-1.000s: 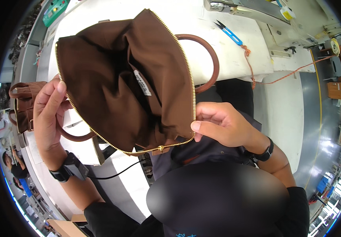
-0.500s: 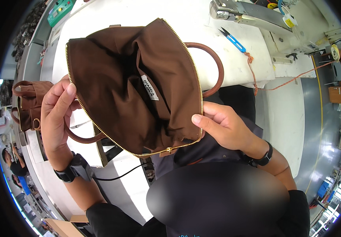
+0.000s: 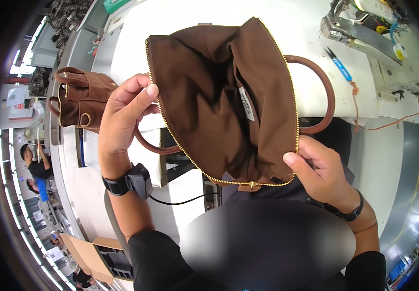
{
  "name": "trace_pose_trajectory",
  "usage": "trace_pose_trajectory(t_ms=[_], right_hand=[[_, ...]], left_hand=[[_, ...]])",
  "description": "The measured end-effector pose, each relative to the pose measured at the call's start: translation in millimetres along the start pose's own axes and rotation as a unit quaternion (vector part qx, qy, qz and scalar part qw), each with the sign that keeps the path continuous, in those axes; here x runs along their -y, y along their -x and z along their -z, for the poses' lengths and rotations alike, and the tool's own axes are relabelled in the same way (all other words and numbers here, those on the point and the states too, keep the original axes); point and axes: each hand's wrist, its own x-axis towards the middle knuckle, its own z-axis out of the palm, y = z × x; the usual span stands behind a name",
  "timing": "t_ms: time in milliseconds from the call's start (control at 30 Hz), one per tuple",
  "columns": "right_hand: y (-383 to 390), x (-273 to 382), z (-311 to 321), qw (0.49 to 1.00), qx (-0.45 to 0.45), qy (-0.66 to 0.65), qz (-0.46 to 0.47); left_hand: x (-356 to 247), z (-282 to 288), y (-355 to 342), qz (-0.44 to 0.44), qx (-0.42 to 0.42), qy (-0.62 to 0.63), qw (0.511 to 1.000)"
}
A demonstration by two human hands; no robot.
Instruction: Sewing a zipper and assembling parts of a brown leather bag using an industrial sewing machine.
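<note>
I hold a brown fabric handbag (image 3: 195, 121) wide open, showing its brown lining, an inner pocket with a white label (image 3: 247, 104), a gold zip with its pull (image 3: 251, 185) near me and a rounded handle (image 3: 330, 92) on each side. My left hand (image 3: 125, 113) pinches the left zipped edge, thumb on top, beside the lower handle. My right hand (image 3: 317, 172) grips the lower right edge, thumb over the zip. Blue snips (image 3: 340, 65) tied to an orange cord lie on the white table to the right of the bag.
A second brown bag (image 3: 86, 102) sits at the left on the white worktable (image 3: 141, 19). A sewing machine (image 3: 338, 26) stands at the top right. An open cardboard box (image 3: 90, 257) is at the lower left. Co-workers (image 3: 39, 167) are visible at the far left beyond the table.
The bag and both my hands appear farther right in the view than before, with the table and surroundings shifted too. More of the second bag shows. Both grips stay on the bag's edges.
</note>
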Motion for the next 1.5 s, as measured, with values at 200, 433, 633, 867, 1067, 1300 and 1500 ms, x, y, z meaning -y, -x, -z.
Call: trace_pose_trajectory(t_ms=[200,433,633,867,1067,1300,1500], right_hand=[[0.3,3.5,1.4,0.998,0.026,0.048,-0.006],[-0.7,8.0,-6.1,1.0,-0.004,0.024,0.019],[0.5,9.1,-7.0,0.999,0.012,0.044,0.022],[4.3,4.6,-10.8,0.998,-0.055,0.008,0.015],[0.2,7.6,-20.6,0.996,-0.052,0.041,0.066],[3.9,6.9,-24.3,0.995,-0.032,0.058,0.077],[6.3,1.6,-23.3,0.993,-0.059,0.054,0.091]], left_hand=[[4.5,-6.0,3.5,-0.004,-0.042,0.014,0.999],[17.4,5.2,4.5,-0.002,-0.02,0.056,0.998],[19.3,7.7,8.1,0.012,-0.004,0.09,0.996],[6.4,-50.2,43.6,-0.14,-0.309,-0.234,0.911],[2.9,-73.0,135.0,-0.058,-0.188,-0.144,0.97],[26.3,-84.4,107.5,0.053,-0.042,-0.003,0.998],[28.5,-77.1,105.6,0.087,0.027,0.109,0.99]])
